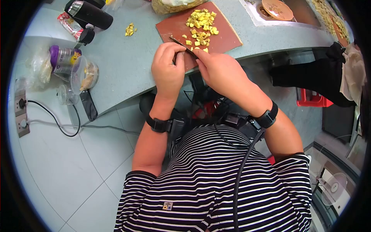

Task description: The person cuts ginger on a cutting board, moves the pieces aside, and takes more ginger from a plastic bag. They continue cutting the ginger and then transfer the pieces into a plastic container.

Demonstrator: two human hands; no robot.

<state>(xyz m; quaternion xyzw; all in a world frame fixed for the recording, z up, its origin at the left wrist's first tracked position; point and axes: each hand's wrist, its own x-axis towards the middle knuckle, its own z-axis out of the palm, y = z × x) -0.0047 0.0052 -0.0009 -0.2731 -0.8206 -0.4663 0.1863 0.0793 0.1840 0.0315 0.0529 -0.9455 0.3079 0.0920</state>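
My right hand (222, 71) is closed around the near end of a dark, narrow-looking knife (178, 41), seen almost edge-on. Its blade slants up and left over the near edge of a reddish-brown cutting board (170, 26). Curled fingers and thumb bring my left hand (168, 67) into a pinch right beside the blade; whatever lies between them is hidden. Beyond both hands, chopped yellow ginger pieces (203, 18) with brown skin are heaped on the board. A smaller pile of ginger bits (130, 29) lies on the grey counter (127, 58) to the left.
On the left stand a black thermos (92, 15), a purple-lidded tin (62, 58) and a clear tub (78, 75); a phone (89, 106) lies at the counter's edge. A filled bag (174, 7) sits behind the board. An orange strainer (277, 9) rests in the sink at right.
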